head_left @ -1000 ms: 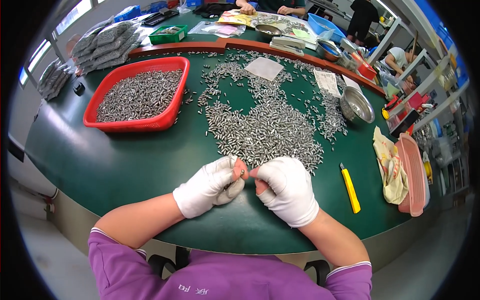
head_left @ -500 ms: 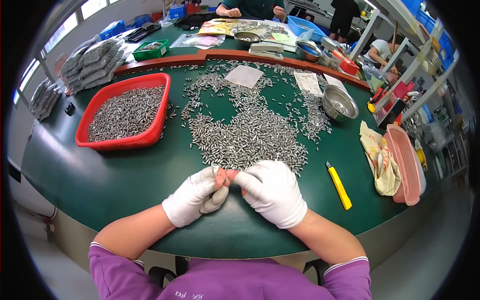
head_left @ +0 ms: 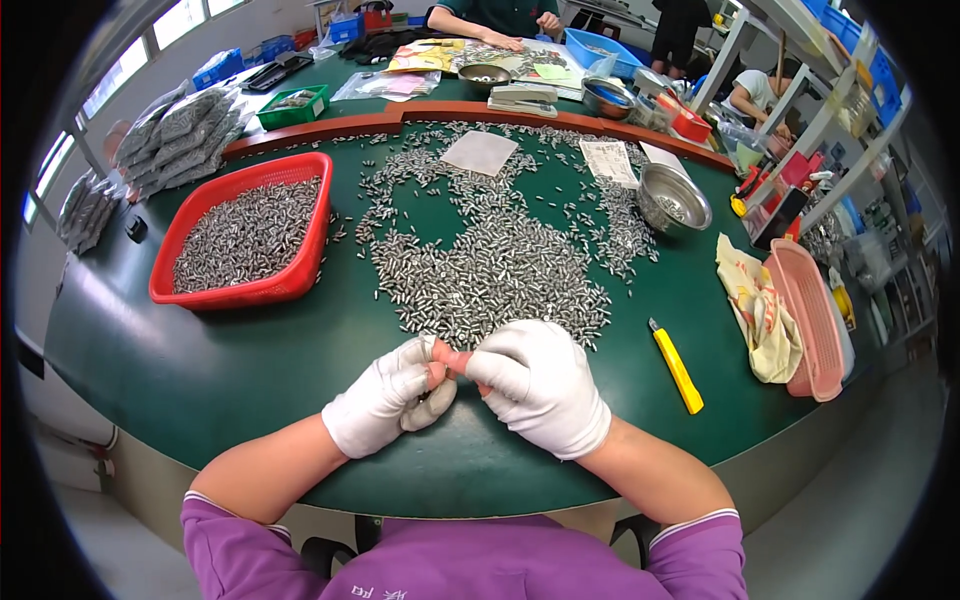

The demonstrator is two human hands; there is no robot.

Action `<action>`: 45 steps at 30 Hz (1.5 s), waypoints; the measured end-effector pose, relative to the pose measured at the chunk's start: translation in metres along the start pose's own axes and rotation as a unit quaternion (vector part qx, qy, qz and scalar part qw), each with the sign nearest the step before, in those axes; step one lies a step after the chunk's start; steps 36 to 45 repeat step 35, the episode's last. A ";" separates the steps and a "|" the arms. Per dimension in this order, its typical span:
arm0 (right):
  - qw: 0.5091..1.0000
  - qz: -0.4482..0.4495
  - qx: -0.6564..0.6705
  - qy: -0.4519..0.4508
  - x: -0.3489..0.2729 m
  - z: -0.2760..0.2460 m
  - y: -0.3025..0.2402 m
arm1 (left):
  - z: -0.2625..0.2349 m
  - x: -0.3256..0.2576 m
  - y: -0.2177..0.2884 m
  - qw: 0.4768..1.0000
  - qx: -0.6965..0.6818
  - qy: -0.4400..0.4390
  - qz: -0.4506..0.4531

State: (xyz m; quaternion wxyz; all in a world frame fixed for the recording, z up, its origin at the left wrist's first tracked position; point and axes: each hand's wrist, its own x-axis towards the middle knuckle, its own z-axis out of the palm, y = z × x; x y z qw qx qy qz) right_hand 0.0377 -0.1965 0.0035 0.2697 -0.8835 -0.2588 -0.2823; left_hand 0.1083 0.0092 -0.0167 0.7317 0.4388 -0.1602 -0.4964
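Observation:
My left hand [head_left: 385, 395], in a white glove with bare fingertips, is closed in a pinch. A dark metallic bit shows under its fingers, seemingly one of the small metal pins. Against its fingertips presses my right hand [head_left: 540, 385], gloved alike, with thumb and forefinger pinched together; whatever lies between them is hidden. Both hands meet just above the green table [head_left: 480, 450], at the near edge of a wide heap of small silver metal pins [head_left: 490, 275]. To the left stands a red plastic basket [head_left: 318, 235] filled with the same pins.
A yellow utility knife [head_left: 677, 370] lies to the right, near a cream cloth [head_left: 755, 315] and a pink basket [head_left: 812, 330]. A steel bowl [head_left: 690, 190] stands beyond. Bagged pins [head_left: 185, 130] are stacked far left. Behind a red-brown ledge [head_left: 330, 133], another person's hand [head_left: 502, 40] rests over papers.
My fingertips have closed together more, covering the small metal piece that showed between them. The person opposite has lowered a hand to the papers. The view has shifted slightly.

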 end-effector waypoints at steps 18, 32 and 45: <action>0.999 0.050 0.016 0.015 -0.003 0.004 0.006 | -0.003 0.002 -0.004 0.998 -0.044 -0.033 0.025; 0.997 -0.001 0.066 0.032 -0.002 0.003 0.006 | 0.002 -0.002 -0.001 0.999 -0.018 -0.023 -0.035; 0.997 0.004 0.071 0.035 -0.004 0.004 0.007 | -0.007 0.000 -0.005 0.998 -0.009 -0.054 -0.028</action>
